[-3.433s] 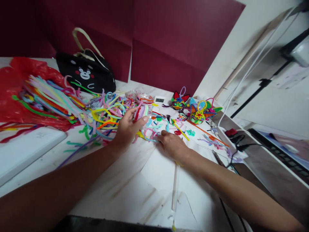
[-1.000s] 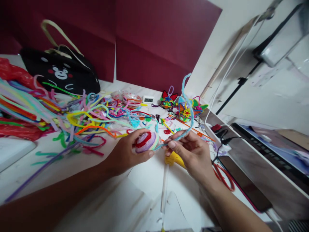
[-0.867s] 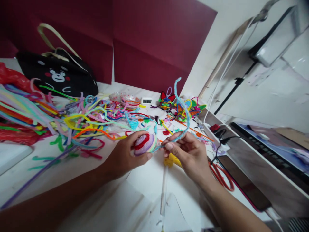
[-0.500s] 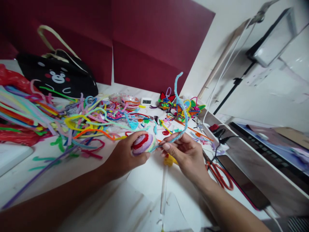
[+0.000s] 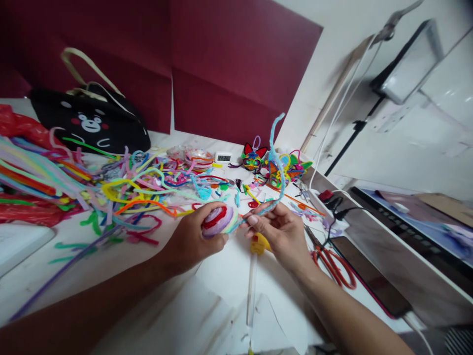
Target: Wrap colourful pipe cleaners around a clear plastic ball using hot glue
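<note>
My left hand is closed round a small ball wound from pipe cleaners, with red, lilac and pale bands. My right hand pinches a light blue pipe cleaner close to the ball. This pipe cleaner runs from the ball through my fingers and curves upward, its free end in the air. Both hands hover just above the white table.
A heap of coloured pipe cleaners covers the left half of the table, with a black bear bag behind. Finished pipe-cleaner figures and a small clock stand at the back. A yellow glue gun, red scissors and a phone lie to the right.
Both hands have lifted from the heap with the ball and the blue pipe cleaner. In the last second the hands barely moved; the pipe cleaner's free end swayed slightly.
</note>
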### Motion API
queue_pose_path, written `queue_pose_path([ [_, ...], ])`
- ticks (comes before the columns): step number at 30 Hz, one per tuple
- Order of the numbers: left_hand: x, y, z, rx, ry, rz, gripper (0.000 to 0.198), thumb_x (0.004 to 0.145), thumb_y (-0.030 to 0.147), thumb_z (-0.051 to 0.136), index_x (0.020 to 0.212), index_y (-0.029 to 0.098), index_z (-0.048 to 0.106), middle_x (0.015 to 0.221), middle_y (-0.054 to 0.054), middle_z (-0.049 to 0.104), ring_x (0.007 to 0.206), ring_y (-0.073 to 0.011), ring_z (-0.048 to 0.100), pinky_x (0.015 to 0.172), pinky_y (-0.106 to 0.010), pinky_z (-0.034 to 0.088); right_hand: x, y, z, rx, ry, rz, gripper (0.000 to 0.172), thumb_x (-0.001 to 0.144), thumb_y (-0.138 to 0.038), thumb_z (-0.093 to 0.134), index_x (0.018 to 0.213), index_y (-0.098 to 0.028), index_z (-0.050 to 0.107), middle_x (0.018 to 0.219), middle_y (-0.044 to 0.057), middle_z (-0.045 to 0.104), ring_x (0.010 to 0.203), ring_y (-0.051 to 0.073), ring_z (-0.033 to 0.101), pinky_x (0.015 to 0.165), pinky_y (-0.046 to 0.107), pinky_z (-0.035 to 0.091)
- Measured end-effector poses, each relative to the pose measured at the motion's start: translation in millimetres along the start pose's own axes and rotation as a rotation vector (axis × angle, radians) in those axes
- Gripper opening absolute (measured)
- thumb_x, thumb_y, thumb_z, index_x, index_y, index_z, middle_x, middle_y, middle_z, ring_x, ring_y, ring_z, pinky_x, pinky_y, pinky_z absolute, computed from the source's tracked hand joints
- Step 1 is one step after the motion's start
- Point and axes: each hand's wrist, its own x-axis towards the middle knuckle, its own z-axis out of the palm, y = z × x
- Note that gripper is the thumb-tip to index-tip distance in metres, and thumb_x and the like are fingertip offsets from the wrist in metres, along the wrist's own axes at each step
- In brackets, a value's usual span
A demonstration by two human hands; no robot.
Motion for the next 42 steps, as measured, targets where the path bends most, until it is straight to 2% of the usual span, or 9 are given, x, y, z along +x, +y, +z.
queue_pose_path([
  [8,-1.9,-0.5,1.4,-0.001,-0.007,0.028,0.057,0.066,0.035,0.065,0.121,0.019,0.061,0.113,-0.007,0.068,0.101,-0.0250,0.065,0.089,-0.034,0.052,5.2,5.3,-3.4,-0.080,0.028,-0.054,0.034,0.059,-0.037,0.091,0.076,-0.020,0.067,0.065,-0.002,0.069,0.049,0.012,0.061,0.046,0.024,0.054],
  [15,-3.1,0.0,0.6,-0.004,-0.014,0.042,0.058,0.067,0.034,0.065,0.122,0.017,0.060,0.116,-0.009,0.067,0.103,-0.0260,0.065,0.091,-0.034,0.053,7.7,11.5,-6.3,-0.187,0.087,-0.157,0.030,0.060,-0.037,0.090,0.072,-0.019,0.069,0.064,-0.002,0.064,0.057,0.011,0.055,0.052,0.023,0.047],
  [23,-5.3,2.3,-2.6,-0.013,-0.045,0.091,0.057,0.069,0.032,0.064,0.124,0.018,0.058,0.119,-0.009,0.067,0.109,-0.0264,0.064,0.092,-0.034,0.053,7.9,17.7,-8.5,-0.208,0.055,-0.152,0.030,0.063,-0.038,0.089,0.075,-0.019,0.069,0.063,-0.004,0.060,0.055,0.011,0.050,0.052,0.023,0.043],
  [33,-6.3,-1.3,-4.0,-0.083,-0.087,0.150,0.058,0.070,0.028,0.063,0.128,0.019,0.058,0.123,-0.009,0.065,0.112,-0.0271,0.064,0.091,-0.034,0.055,7.8,13.3,-5.3,-0.056,0.021,-0.019,0.033,0.052,-0.031,0.093,0.069,-0.017,0.067,0.059,-0.005,0.060,0.053,0.008,0.050,0.051,0.021,0.040],
  [42,-7.1,-6.2,-7.0,-0.148,-0.180,0.164,0.065,0.070,0.022,0.065,0.134,0.026,0.054,0.135,-0.008,0.060,0.116,-0.0292,0.063,0.093,-0.038,0.057,7.1,16.3,-10.5,0.044,-0.048,0.083,0.034,0.055,-0.033,0.092,0.068,-0.015,0.067,0.055,-0.006,0.056,0.050,0.007,0.046,0.051,0.021,0.034],
])
